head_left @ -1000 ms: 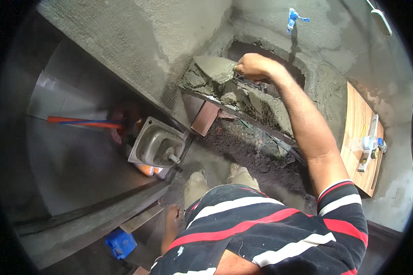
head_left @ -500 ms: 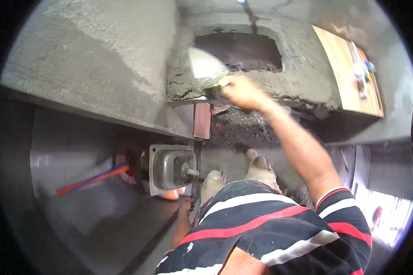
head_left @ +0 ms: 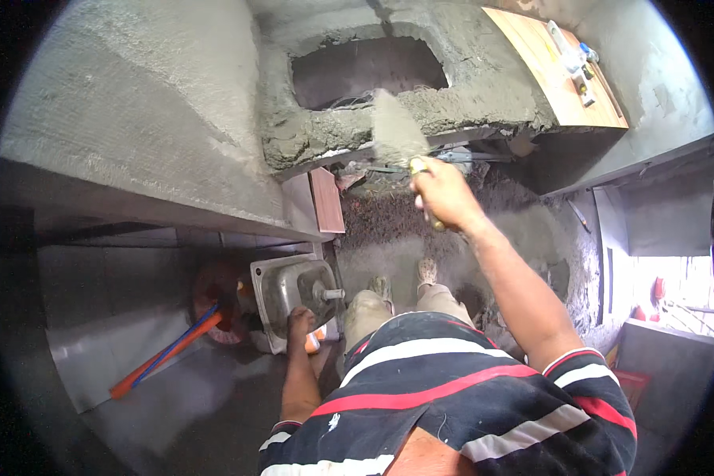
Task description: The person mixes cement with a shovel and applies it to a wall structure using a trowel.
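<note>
My right hand (head_left: 446, 194) is closed round the handle of a pointed plastering trowel (head_left: 398, 131). The trowel's cement-smeared blade overlaps the front edge of a rough mortared counter (head_left: 309, 133), its tip by the rectangular opening (head_left: 365, 71) in it. Whether the blade touches the mortar I cannot tell. My left hand (head_left: 301, 320) hangs low, in front of a metal sink (head_left: 276, 285) with a stub drain pipe; its fingers are too dark and small to read.
At the right of the counter lies a wood-grain board (head_left: 523, 59) with a level (head_left: 585, 87) and small items on it. A reddish brown slab (head_left: 326, 200) stands beneath the counter. An orange and blue long-handled thing (head_left: 166, 353) leans at left. Rubble (head_left: 389, 210) covers the floor ahead.
My right hand has drawn the trowel back from the opening toward me, over the counter's front edge. My left hand has risen in front of the sink. The view has shifted too.
</note>
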`<action>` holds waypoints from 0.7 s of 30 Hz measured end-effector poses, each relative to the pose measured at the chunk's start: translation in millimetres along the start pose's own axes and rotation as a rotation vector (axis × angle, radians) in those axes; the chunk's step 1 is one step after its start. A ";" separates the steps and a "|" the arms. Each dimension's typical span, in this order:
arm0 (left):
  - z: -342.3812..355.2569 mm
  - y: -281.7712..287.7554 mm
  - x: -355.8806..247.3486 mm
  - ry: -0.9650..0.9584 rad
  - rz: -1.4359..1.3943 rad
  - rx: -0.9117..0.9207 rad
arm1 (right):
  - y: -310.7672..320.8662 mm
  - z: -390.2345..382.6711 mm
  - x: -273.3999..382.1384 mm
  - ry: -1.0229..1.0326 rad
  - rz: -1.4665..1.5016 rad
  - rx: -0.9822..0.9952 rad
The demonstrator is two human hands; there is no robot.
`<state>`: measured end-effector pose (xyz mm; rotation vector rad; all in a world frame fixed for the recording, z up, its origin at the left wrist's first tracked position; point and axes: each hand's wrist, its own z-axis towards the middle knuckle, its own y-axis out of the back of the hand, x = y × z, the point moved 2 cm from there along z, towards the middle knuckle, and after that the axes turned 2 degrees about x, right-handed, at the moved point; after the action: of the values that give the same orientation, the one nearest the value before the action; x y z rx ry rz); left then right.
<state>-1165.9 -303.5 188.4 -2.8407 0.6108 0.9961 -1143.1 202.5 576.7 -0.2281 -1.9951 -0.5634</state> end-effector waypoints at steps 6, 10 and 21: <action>-22.5 -8.0 66.6 0.190 0.145 0.106 | -28.4 1.4 -1.7 -0.175 0.589 0.104; -26.3 -7.0 79.4 0.295 0.107 0.155 | -66.0 21.2 10.2 -0.190 0.595 0.229; -63.3 0.8 75.8 0.168 0.204 -0.088 | -116.7 56.6 24.3 0.265 -0.381 0.164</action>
<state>-1075.3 -342.7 191.8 -3.0090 0.9111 0.8340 -1244.9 125.9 542.5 0.3199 -1.8195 -0.6278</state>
